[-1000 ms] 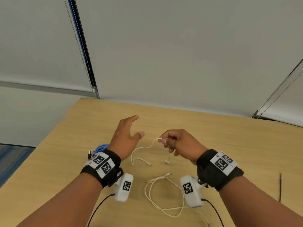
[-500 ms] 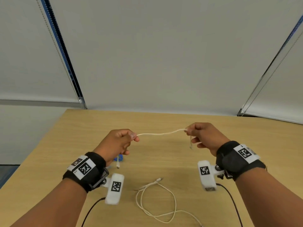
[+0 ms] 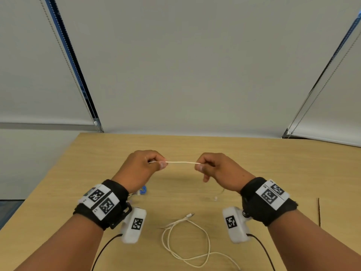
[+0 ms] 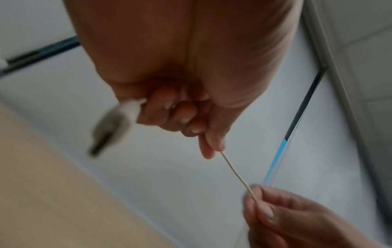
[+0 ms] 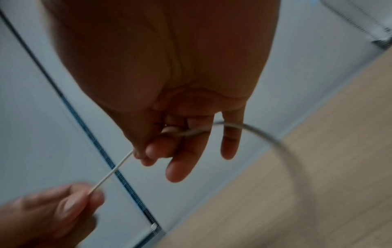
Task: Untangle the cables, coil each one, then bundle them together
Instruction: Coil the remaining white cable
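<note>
Above the middle of the tabletop, the left hand and the right hand hold 1 thin white cable stretched straight between them; each pinches it between thumb and forefinger, the other fingers curled. From the head view the cable's ends are mostly hidden behind the hands; the left wrist view shows a blurred white plug sticking out of the left fist; the right wrist view shows the cable running on through the right fingers and arcing away above the tabletop, with the middle and little fingers loosely extended. Only the head view shows a second white cable lying in loose loops near the tabletop's near edge, between the 2 forearms; a bit of blue cable peeks out just beside the left wrist.
</note>
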Motion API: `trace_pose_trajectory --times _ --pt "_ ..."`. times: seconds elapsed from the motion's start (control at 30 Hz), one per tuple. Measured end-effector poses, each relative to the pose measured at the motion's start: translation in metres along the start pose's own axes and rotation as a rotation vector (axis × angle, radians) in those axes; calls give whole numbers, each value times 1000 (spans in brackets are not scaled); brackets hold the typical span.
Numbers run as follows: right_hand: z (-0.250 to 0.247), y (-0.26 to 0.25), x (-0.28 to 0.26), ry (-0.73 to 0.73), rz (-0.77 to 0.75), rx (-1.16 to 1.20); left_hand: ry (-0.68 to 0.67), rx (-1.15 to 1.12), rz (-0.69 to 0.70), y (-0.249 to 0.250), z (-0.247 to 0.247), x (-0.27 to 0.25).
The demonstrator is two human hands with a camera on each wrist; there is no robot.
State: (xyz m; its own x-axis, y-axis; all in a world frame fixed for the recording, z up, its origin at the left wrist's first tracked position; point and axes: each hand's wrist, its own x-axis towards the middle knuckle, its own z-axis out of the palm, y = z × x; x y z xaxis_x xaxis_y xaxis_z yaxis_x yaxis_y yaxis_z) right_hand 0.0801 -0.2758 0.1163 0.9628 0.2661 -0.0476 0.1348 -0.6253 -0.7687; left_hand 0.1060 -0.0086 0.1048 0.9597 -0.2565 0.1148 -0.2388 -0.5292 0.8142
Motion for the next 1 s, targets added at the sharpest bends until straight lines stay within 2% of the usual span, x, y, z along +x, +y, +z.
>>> trace_pose_trajectory --times 0.07,0.13,0.33,0.4,0.53,0.63,0.77,0.87,1.0 --pt "-12 14 -3 87 39 27 101 53 -51 -13 -18 -1" --pt "-20 26 -3 157 88 77 147 43 -108 -25 -30 -3" --pt "-23 42 1 369 226 211 169 34 -207 -44 -32 -6" --pt "-24 45 0 395 259 250 180 -83 -247 -48 -32 -7" --pt "-17 40 -1 345 210 110 85 -391 -285 -36 -19 -12" --pt "-5 22 0 295 96 56 -30 -435 -239 -14 1 -13" --pt "18 -7 2 97 -107 53 -146 -475 -161 16 22 -11" --pt "31 -15 1 24 -107 191 -112 -665 -176 34 24 -8" --pt "36 -10 -6 17 -19 478 -36 -1211 -265 44 15 -3"
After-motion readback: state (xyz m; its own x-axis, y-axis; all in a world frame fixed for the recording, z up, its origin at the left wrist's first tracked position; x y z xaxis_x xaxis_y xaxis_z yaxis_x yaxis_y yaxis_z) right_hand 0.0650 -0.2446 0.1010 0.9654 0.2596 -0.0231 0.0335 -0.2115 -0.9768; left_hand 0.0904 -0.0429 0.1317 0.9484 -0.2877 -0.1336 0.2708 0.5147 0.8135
